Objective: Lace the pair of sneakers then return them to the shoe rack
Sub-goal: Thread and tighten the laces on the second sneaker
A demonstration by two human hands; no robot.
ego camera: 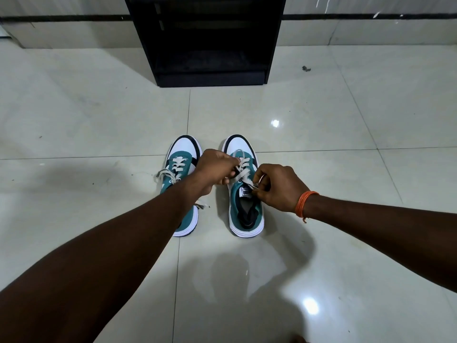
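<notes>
Two teal and white sneakers stand side by side on the floor, toes pointing away from me. The left sneaker (183,154) is laced, with loose cream lace ends spilling to its left; my forearm hides its middle. Over the right sneaker (243,209), my left hand (215,168) pinches the cream lace (243,173) at the upper eyelets on the left side. My right hand (282,186) pinches the other lace end by its dark tip, just above the tongue label. The black shoe rack (210,40) stands open beyond the sneakers.
Glossy pale floor tiles (346,107) spread all around, with bright light reflections. A small dark scrap (306,68) lies right of the rack. The wall base runs behind the rack. An orange thread band sits on my right wrist.
</notes>
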